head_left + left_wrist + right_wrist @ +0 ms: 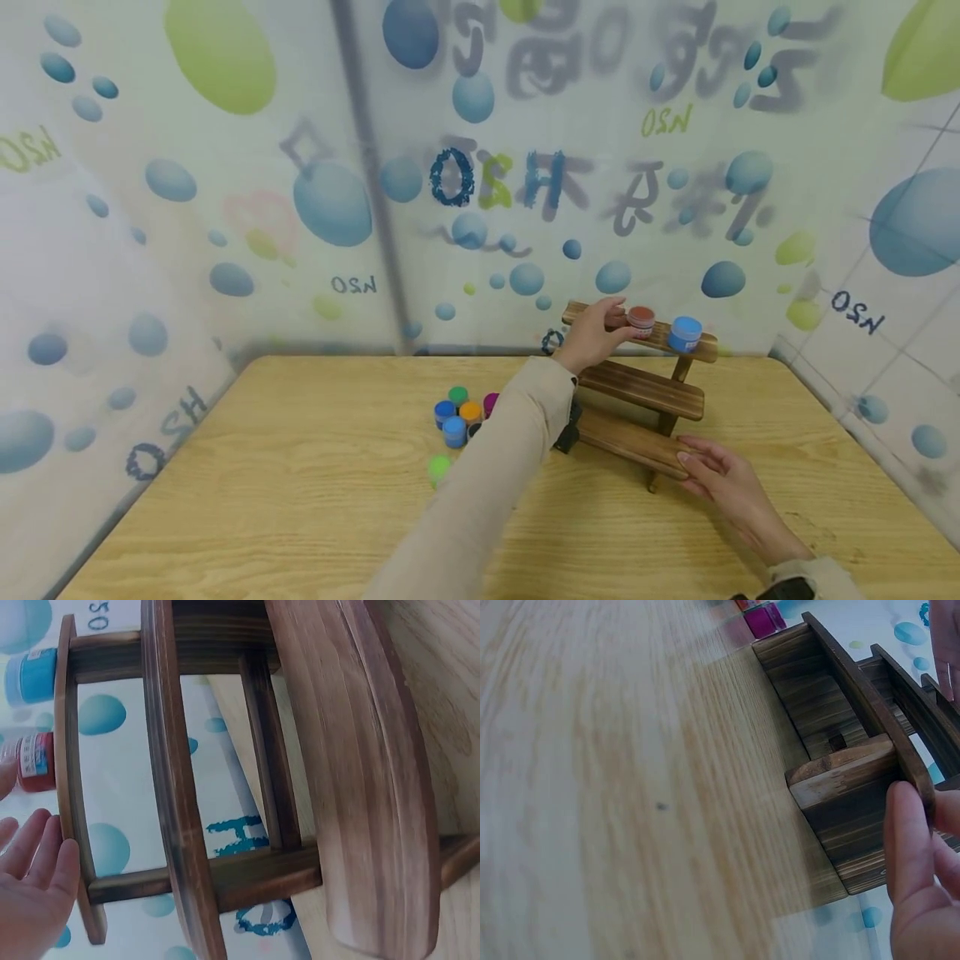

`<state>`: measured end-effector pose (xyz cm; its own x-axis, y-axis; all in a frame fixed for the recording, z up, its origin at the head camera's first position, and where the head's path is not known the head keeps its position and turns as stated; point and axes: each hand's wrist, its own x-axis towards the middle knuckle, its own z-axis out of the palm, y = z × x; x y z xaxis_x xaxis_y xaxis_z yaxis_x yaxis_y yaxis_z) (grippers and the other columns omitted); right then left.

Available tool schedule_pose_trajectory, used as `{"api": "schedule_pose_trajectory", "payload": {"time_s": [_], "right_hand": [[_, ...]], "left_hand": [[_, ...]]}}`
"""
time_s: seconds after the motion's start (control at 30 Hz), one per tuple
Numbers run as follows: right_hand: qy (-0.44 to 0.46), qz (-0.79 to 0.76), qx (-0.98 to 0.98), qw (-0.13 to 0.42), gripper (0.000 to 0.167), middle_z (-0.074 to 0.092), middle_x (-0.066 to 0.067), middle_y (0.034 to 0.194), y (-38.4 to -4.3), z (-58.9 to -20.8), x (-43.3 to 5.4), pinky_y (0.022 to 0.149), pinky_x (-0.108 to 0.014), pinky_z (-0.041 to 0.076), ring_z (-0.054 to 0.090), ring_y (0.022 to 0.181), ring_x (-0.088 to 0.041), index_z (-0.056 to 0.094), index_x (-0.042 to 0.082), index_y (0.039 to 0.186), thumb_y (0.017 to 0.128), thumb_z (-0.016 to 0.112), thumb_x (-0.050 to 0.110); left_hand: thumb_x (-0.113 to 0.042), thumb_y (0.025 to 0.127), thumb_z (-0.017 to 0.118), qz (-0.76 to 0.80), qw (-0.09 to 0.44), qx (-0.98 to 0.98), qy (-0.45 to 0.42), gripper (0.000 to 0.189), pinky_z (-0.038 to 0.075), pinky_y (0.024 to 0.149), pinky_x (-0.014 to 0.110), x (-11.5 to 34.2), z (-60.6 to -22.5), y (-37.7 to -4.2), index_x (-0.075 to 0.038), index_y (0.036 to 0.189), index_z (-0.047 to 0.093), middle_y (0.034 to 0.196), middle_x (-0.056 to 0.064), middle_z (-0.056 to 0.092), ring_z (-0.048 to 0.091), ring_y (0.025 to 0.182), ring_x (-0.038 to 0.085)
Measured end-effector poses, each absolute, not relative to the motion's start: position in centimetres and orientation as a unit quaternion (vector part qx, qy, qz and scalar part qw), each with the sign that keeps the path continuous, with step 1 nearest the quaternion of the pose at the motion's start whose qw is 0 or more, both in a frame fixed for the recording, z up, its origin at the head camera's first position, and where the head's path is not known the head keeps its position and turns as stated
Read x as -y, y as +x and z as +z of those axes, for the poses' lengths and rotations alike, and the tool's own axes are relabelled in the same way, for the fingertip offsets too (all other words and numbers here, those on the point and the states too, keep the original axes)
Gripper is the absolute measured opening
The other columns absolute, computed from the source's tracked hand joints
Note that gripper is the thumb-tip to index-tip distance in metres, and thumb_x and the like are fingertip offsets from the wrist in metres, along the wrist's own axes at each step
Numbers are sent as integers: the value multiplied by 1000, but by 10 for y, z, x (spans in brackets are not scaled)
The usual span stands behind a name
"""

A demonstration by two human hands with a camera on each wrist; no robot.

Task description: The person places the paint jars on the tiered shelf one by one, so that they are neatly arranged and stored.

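Observation:
A brown wooden three-step rack [637,392] stands on the table. On its top step are a red paint jar [641,322] and, to the right, a blue paint jar [685,334]. My left hand [596,335] is at the left side of the red jar, thumb close to it. The left wrist view shows the fingers [37,855] loosely extended beside the top step, with the red jar [36,761] standing on that board. My right hand [731,492] pinches the right end of the lowest step; in the right wrist view its thumb and fingers [911,840] lie either side of the board.
Several paint jars cluster left of the rack, including green [458,395], orange [471,411], light blue [454,432] and purple [491,403] ones. A light green round item [439,469] lies nearer me, partly behind my left sleeve. A printed curtain [480,250] hangs behind the table.

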<state>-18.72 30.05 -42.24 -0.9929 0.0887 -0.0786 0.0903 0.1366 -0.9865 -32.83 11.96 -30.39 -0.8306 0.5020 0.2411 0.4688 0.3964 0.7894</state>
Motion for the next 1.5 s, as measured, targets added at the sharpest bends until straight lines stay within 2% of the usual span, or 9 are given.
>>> {"api": "schedule_pose_trajectory", "payload": {"time_s": [0.17, 0.23, 0.43, 0.57, 0.7, 0.93, 1.27, 1.5], "right_hand": [[58, -651, -757, -1, 31, 56, 4, 89, -187, -423, -300, 68, -24, 50, 57, 72, -9, 49, 11, 115, 88, 57, 23], [56, -649, -759, -1, 37, 56, 3, 90, -187, -423, -300, 68, -24, 50, 57, 72, -9, 47, 5, 120, 88, 56, 22], [58, -648, -759, 1, 43, 56, 3, 89, -187, -422, -300, 68, -24, 50, 56, 71, -8, 44, 0, 123, 88, 56, 22], [58, -643, -763, 1, 52, 56, 3, 89, -188, -421, -299, 67, -24, 50, 57, 70, -9, 38, -8, 127, 88, 56, 23], [59, -642, -764, 1, 52, 56, 3, 89, -187, -420, -298, 67, -24, 50, 57, 70, -9, 37, -9, 127, 88, 55, 21], [68, -631, -773, 6, 55, 58, 3, 91, -187, -420, -299, 68, -25, 50, 59, 71, -11, 36, -9, 128, 89, 55, 23], [62, -630, -774, -9, 52, 59, 2, 88, -186, -422, -297, 65, -24, 50, 59, 68, -11, 36, -12, 126, 89, 54, 19], [69, -627, -776, -3, 53, 58, 5, 91, -185, -421, -297, 67, -24, 50, 59, 71, -9, 37, -9, 127, 89, 55, 23]], "left_hand": [[-19, 90, 52, 476, 3, -826, 303, 48, 44, 82, 25, -110, -300, -332, -9, 135, 36, 123, 10, 50, 51, 107, 19], [-19, 90, 53, 471, -13, -827, 307, 47, 44, 80, 23, -106, -297, -334, -8, 133, 39, 119, 10, 53, 53, 103, 18], [-19, 90, 53, 458, -39, -832, 310, 40, 45, 75, 22, -91, -285, -335, -9, 127, 45, 108, 8, 57, 55, 96, 16], [-19, 90, 53, 459, -49, -830, 312, 37, 45, 73, 23, -77, -279, -337, -10, 125, 48, 105, 7, 57, 54, 93, 15], [-20, 90, 53, 466, -54, -828, 307, 35, 46, 70, 24, -60, -273, -338, -11, 123, 49, 103, 6, 56, 53, 92, 15], [-19, 91, 52, 437, -72, -832, 333, 31, 45, 76, 28, -34, -268, -336, -9, 120, 50, 103, 6, 56, 54, 92, 16], [-20, 90, 52, 428, -25, -826, 367, 30, 45, 72, 24, -11, -269, -322, -11, 118, 52, 98, 2, 57, 54, 87, 11], [-17, 90, 54, 428, 21, -824, 371, 30, 46, 74, 26, 11, -301, -308, -8, 118, 52, 96, 2, 58, 56, 88, 12]]}}
